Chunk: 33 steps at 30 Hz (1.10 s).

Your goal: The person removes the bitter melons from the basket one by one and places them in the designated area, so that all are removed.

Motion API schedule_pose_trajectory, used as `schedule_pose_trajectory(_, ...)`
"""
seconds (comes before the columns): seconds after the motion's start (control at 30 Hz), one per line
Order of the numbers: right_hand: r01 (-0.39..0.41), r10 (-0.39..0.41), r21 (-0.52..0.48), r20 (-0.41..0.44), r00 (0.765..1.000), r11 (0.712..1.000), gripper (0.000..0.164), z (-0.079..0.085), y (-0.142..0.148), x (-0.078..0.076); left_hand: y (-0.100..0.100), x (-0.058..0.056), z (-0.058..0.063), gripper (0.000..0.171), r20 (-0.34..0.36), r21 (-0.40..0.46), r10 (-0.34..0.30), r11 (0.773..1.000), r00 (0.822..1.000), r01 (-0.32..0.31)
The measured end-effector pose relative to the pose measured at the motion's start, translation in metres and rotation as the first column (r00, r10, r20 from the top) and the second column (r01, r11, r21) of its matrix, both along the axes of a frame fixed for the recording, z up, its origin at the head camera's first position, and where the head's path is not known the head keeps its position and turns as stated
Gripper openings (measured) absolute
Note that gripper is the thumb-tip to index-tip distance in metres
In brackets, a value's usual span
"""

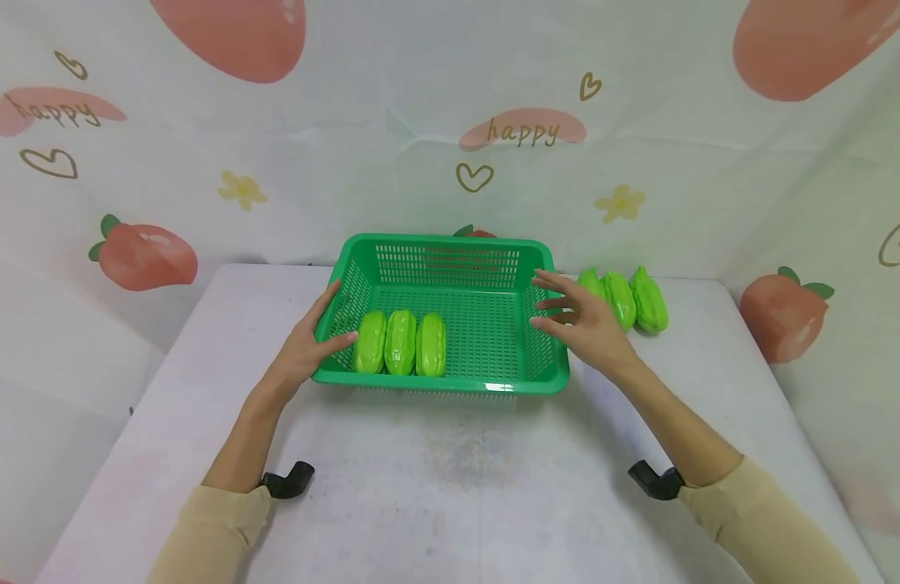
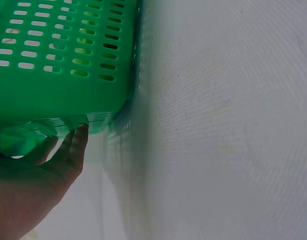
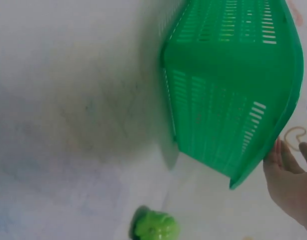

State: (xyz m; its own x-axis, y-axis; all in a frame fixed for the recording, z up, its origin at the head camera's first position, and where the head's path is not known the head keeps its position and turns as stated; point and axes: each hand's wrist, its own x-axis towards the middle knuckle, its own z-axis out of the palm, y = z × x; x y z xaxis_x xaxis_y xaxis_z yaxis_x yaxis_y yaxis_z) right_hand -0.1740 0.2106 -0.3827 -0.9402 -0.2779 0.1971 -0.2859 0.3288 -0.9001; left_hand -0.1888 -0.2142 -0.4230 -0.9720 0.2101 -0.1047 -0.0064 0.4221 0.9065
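A green plastic basket (image 1: 482, 332) with slotted walls stands on the table. Side by side along its left part lie three glossy, light-green, ridged elongated fruits (image 1: 400, 342). My left hand (image 1: 304, 345) is at the basket's left side, thumb reaching over the rim and fingers along the outer wall; the left wrist view shows fingertips (image 2: 81, 129) against that wall. At the right rim is my right hand (image 1: 585, 324), fingers spread and holding nothing. Just beyond it, outside the basket, lie three more such fruits (image 1: 649, 300), one partly hidden by the hand.
The white table (image 1: 450, 478) runs up to a printed cloth backdrop (image 1: 392, 97) with peaches and hearts. A black wrist mount (image 1: 289, 480) sits on the left forearm and another black mount (image 1: 656, 480) on the right. In the right wrist view, a fruit (image 3: 156, 226) lies near the basket.
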Motion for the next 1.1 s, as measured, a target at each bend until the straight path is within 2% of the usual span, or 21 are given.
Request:
schedule_pose_trajectory(0.47, -0.074, 0.073, 0.026, 0.040, 0.996, 0.997, 0.071, 0.002, -0.031, 0.000, 0.000, -0.002, -0.001, 0.090, 0.003, -0.012, -0.010, 1.000, 1.000, 0.010)
schedule_pose_trajectory(0.7, -0.131, 0.129, 0.012, 0.104, 0.986, 0.991, 0.074, 0.003, -0.046, -0.003, -0.001, -0.001, 0.000, 0.090, 0.002, -0.017, -0.007, 1.000, 1.000, 0.008)
schedule_pose_trajectory(1.1, -0.150, 0.137, 0.055, 0.184, 0.973, 0.987, 0.074, -0.006, -0.070, -0.008, -0.001, 0.000, 0.001, 0.091, 0.007, -0.033, -0.002, 0.999, 1.000, 0.002)
